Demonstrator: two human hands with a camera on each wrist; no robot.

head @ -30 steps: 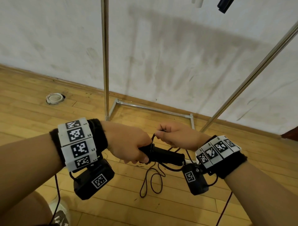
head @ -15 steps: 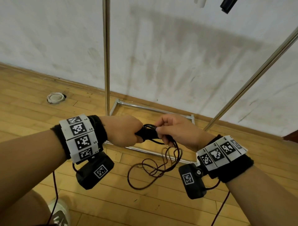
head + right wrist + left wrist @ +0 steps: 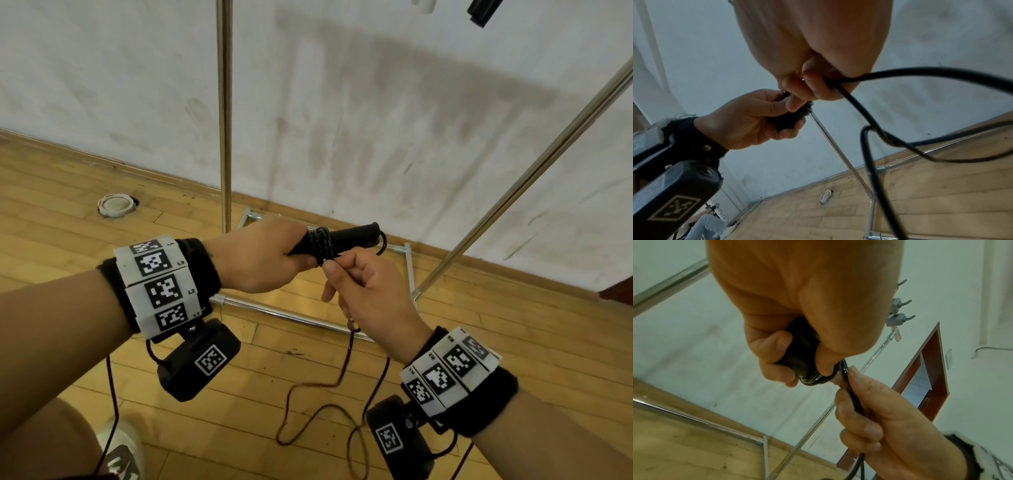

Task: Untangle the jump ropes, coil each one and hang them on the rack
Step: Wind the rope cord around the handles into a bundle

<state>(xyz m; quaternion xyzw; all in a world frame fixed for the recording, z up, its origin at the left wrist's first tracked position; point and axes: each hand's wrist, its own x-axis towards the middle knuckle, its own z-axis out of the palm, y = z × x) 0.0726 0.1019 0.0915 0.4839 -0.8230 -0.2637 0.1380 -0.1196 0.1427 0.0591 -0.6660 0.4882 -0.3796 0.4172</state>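
My left hand (image 3: 270, 257) grips the black jump rope handles (image 3: 346, 236), which point right with several turns of black cord (image 3: 322, 241) wound round them. My right hand (image 3: 363, 291) sits just below and right of the handles and pinches the cord (image 3: 854, 400) close to the wraps. The loose rest of the cord (image 3: 329, 387) hangs from that hand and lies in bends on the wooden floor. In the right wrist view the cord (image 3: 869, 116) runs out of my curled fingers. The metal rack (image 3: 224, 113) stands just beyond my hands.
The rack's base bars (image 3: 291, 317) lie on the floor under my hands, and a slanted pole (image 3: 527, 174) rises at right. Hooks (image 3: 900, 318) show on the rack. A black handle (image 3: 481, 12) hangs at top right. A white ring (image 3: 114, 205) lies at left. A seated person (image 3: 709, 224) is far off.
My hands have risen and the handles now point right. More cord is wound round the handles. The right hand has dropped below them, and less loose cord trails on the floor.
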